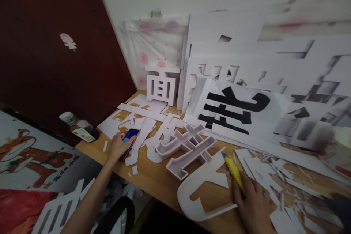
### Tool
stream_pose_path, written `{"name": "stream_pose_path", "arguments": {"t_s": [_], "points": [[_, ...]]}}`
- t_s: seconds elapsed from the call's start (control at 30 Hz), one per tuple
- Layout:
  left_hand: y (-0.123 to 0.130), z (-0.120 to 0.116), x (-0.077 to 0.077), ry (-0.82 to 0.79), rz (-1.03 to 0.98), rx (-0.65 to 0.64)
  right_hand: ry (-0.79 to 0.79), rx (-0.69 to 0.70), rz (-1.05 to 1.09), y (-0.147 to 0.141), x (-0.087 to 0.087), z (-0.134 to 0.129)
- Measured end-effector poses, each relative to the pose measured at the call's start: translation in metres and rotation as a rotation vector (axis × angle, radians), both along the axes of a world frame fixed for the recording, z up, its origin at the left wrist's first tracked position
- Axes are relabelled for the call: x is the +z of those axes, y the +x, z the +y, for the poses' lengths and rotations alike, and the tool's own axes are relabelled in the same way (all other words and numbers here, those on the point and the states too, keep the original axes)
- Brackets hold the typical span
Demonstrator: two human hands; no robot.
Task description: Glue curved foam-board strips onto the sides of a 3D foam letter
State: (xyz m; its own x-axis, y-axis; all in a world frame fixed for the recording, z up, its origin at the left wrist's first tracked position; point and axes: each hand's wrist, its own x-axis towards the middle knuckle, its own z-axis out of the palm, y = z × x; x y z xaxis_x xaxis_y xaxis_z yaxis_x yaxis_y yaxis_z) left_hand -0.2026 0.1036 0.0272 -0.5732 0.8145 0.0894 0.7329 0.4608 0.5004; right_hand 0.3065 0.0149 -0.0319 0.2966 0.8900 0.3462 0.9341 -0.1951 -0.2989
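Note:
My left hand (117,147) is at a smartphone (131,136) with a lit blue screen, its thumb lying over the screen and its fingers closed at the near edge. In my right hand (253,201) is a yellow utility knife (233,171), its tip pointing away from me. Beside that hand lies a flat white cut-out letter piece (189,186) with a thin strip standing along part of its edge. Between my hands sits a hollow white foam-board character (178,146) with raised side walls. White scraps (142,131) surround the phone.
A bottle with a white cap (82,126) stands at the table's left edge. A finished white character (161,86) stands at the back. Cut-out boards (227,22) and a sheet with a black printed character (233,108) lean on the wall. White offcuts (285,179) cover the right side.

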Motion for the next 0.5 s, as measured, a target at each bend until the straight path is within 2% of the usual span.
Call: {"name": "stream_pose_path", "arguments": {"t_s": [0.13, 0.27, 0.37, 0.5], "points": [[-0.029, 0.002, 0.012, -0.003, -0.058, -0.022, -0.007, -0.015, 0.012, -0.002, 0.006, -0.001], [-0.050, -0.013, 0.020, 0.035, -0.082, -0.064, 0.005, -0.023, 0.020, -0.003, 0.009, -0.001], [-0.047, -0.040, 0.017, 0.075, -0.054, -0.115, -0.006, -0.016, 0.026, -0.001, 0.008, -0.001], [-0.027, -0.091, -0.001, 0.172, 0.057, -0.140, -0.020, -0.019, 0.027, 0.002, 0.007, -0.002]]}}
